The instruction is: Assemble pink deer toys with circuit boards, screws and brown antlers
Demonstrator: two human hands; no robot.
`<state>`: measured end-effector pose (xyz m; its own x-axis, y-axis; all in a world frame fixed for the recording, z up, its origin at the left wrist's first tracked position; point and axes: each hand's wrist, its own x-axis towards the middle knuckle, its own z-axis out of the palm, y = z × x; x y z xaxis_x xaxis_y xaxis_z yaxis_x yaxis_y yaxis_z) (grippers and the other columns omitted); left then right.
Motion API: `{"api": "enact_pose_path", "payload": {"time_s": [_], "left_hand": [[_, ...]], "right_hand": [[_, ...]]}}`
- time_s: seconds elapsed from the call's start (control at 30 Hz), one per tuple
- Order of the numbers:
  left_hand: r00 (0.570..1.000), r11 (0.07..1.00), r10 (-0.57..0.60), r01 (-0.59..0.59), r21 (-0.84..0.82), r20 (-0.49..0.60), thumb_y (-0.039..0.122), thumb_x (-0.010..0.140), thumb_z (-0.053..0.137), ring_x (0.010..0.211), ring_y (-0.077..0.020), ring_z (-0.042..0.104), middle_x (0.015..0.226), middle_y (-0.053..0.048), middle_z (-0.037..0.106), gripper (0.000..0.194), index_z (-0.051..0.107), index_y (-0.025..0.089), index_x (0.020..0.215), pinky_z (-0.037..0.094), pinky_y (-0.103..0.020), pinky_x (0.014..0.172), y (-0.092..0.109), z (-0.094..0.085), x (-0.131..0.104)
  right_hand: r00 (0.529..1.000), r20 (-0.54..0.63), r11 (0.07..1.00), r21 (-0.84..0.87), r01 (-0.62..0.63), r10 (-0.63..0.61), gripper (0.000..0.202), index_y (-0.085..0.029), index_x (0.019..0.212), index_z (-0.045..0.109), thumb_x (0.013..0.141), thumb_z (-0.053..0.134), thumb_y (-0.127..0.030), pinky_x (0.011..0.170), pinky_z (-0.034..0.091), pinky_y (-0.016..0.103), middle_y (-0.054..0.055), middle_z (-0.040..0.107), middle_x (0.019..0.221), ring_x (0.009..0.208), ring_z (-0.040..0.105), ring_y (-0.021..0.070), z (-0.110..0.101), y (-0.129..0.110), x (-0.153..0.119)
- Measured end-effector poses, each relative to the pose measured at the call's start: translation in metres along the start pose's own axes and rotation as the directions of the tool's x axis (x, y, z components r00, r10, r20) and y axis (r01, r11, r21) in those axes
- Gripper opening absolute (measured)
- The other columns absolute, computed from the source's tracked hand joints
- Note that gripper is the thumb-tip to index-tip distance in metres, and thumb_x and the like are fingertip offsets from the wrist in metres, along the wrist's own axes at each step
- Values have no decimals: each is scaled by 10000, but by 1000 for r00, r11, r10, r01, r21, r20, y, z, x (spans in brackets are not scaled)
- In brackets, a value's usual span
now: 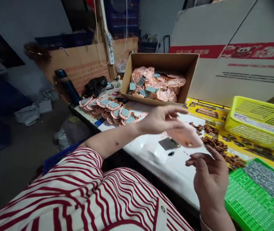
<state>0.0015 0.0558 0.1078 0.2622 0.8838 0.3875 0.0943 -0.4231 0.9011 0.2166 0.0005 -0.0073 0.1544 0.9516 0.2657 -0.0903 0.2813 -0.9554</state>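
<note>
My left hand [162, 120] reaches across the table, its fingers closed at one end of a thin pink piece [185, 136], smeared by motion. Lower right, my right hand [211, 176] is held palm up with fingers apart, close to the pink piece's other end; nothing shows in it. Beneath them on the white tabletop [185, 173] lie a dark grey card [168, 143] and a small black bit [171, 154]. A heap of small brown pieces [215, 144] lies just beyond my right hand.
Stacked pink pieces with blue-grey labels [114, 105] lie at the table's left. An open cardboard box [161, 102] holds more. A yellow basket [259, 128] stands right, and a green basket [254, 199] with small silvery items is nearer. A dark bottle [68, 86] stands far left.
</note>
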Motion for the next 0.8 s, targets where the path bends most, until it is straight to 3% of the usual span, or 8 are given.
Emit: {"api": "enact_pose_path", "payload": {"time_s": [0.13, 0.27, 0.37, 0.47, 0.57, 0.63, 0.73, 0.8], "left_hand": [[999, 980, -5, 13, -197, 45, 376, 732, 843, 988, -212, 653, 1051, -99, 704, 453, 752, 171, 1125, 508, -371, 929, -16, 21, -17], [1000, 961, 6, -6, -278, -1, 450, 720, 859, 1107, -258, 648, 1130, -119, 705, 478, 740, 176, 1093, 469, -432, 1051, -13, 29, -15], [973, 962, -58, -5, -273, -223, 466, 624, 931, 1322, -306, 537, 1400, -135, 597, 641, 693, 219, 1166, 390, -445, 1155, -11, 38, -19], [894, 894, -295, 133, -429, -338, 575, 579, 932, 1299, -320, 537, 1472, -168, 510, 870, 588, 234, 1300, 451, -449, 1076, -15, 48, -28], [893, 739, -426, 251, -625, -145, 670, 595, 885, 1060, -251, 639, 1242, -145, 633, 864, 569, 210, 1254, 517, -396, 913, -19, 53, -37], [905, 645, -426, 286, -708, -23, 668, 594, 885, 962, -217, 669, 1095, -96, 685, 786, 595, 208, 1162, 525, -359, 871, -21, 53, -39], [877, 530, -476, 348, -773, 68, 655, 648, 855, 901, -230, 713, 1031, -90, 724, 698, 621, 189, 1111, 543, -355, 836, -24, 48, -35], [858, 499, -501, 394, -772, 113, 644, 693, 818, 869, -239, 731, 1022, -104, 742, 643, 641, 168, 1089, 562, -352, 799, -25, 43, -30]], "right_hand": [[996, 0, 967, -239, 88, -91, 406, -185, 1019, 727, 764, 842, -479, 554, 540, 281, 27, 708, 734, 586, 654, 149, -14, -14, -10], [960, -41, 893, -381, 241, -276, 339, -180, 992, 728, 799, 823, -442, 597, 550, 318, 61, 740, 797, 618, 668, 169, -18, -11, -16], [895, 6, 745, -551, 375, -446, 247, -185, 972, 722, 851, 777, -393, 593, 527, 332, 76, 736, 811, 630, 655, 180, -17, -18, -9], [779, 222, 493, -665, 561, -586, 136, -197, 977, 718, 889, 734, -299, 570, 472, 309, 69, 727, 752, 609, 632, 172, -10, -31, 6], [579, 442, 237, -616, 751, -685, 134, -216, 1036, 695, 903, 703, -219, 552, 438, 284, 37, 718, 693, 568, 606, 147, 3, -40, 18], [510, 543, 135, -585, 799, -667, 112, -227, 1035, 704, 932, 659, -235, 537, 419, 287, 10, 670, 606, 516, 553, 137, 13, -41, 21], [527, 657, 101, -571, 815, -539, 170, -242, 1047, 729, 982, 572, -245, 543, 400, 292, -1, 642, 565, 519, 545, 137, 23, -37, 22], [555, 652, 194, -542, 818, -517, 183, -240, 1113, 714, 979, 596, -284, 561, 416, 292, 4, 669, 621, 556, 566, 137, 25, -32, 21]]}}
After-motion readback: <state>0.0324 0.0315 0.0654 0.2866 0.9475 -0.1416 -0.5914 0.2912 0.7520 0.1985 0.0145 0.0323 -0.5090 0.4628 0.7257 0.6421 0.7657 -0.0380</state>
